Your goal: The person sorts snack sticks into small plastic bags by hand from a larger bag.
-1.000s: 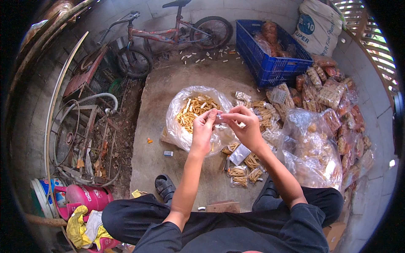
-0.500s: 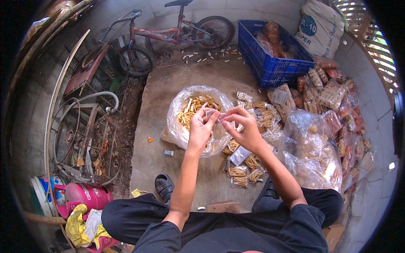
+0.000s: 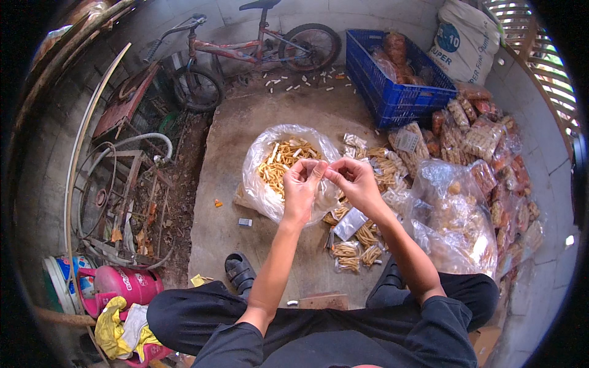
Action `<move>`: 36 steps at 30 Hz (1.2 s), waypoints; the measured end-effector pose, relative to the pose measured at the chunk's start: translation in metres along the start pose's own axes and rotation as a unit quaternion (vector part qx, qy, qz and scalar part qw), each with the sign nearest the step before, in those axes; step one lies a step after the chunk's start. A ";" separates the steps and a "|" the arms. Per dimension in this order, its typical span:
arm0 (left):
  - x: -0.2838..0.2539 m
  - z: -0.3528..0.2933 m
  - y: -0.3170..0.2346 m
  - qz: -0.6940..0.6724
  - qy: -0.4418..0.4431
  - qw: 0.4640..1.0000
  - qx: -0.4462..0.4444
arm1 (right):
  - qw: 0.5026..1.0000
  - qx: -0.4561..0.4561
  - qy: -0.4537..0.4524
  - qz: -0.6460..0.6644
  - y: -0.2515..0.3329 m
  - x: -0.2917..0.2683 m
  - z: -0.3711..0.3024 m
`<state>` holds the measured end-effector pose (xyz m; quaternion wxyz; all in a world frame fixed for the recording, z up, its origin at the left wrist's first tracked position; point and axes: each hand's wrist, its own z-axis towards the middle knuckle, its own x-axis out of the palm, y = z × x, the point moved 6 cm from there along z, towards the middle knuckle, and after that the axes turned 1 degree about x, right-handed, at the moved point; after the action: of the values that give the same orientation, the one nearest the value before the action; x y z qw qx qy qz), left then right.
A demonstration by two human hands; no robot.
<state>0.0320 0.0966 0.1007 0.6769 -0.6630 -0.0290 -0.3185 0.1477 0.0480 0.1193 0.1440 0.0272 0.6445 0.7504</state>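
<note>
Both hands meet above the right side of a large open clear plastic bag (image 3: 253, 175), which holds a heap of golden stick snacks (image 3: 283, 161). The fingers of my left hand (image 3: 302, 185) are closed in a pinch. My right hand (image 3: 357, 183) pinches too, its fingertips against those of the left. Between them is what looks like a small clear plastic bag, mostly hidden by the fingers. Small filled packets of sticks (image 3: 348, 254) lie on the floor below and right of my right hand, with a flat shiny plastic pack (image 3: 350, 223) among them.
At right, a big clear bag (image 3: 454, 227) stands before piled snack packets (image 3: 485, 141). A blue crate (image 3: 402, 104) and white sack (image 3: 463, 43) are behind. A bicycle (image 3: 245, 52) leans on the far wall. A pink gas cylinder (image 3: 126, 287) stands left. A small box (image 3: 245, 222) lies nearby.
My left hand has shifted slightly right and my right hand has turned inward, so their fingertips now touch. The clear film seen between them before is now mostly covered.
</note>
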 end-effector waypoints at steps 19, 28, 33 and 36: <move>0.015 -0.008 -0.023 0.168 0.018 0.963 0.210 | 0.987 -0.015 -0.092 0.132 0.011 -0.012 0.000; 0.017 -0.005 -0.012 0.036 0.040 0.999 0.007 | 0.991 -0.024 -0.071 0.114 0.006 -0.011 0.001; 0.015 -0.006 -0.008 0.079 0.081 0.991 -0.069 | 0.992 -0.027 -0.046 0.111 0.002 -0.013 0.003; 0.008 -0.004 -0.006 0.082 0.059 0.993 -0.053 | 0.994 0.007 -0.012 0.106 0.004 -0.009 0.004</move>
<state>0.0341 0.0898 0.1092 0.6650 -0.6780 0.0826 -0.3020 0.1566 0.0488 0.1248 0.0710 0.1057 0.6411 0.7568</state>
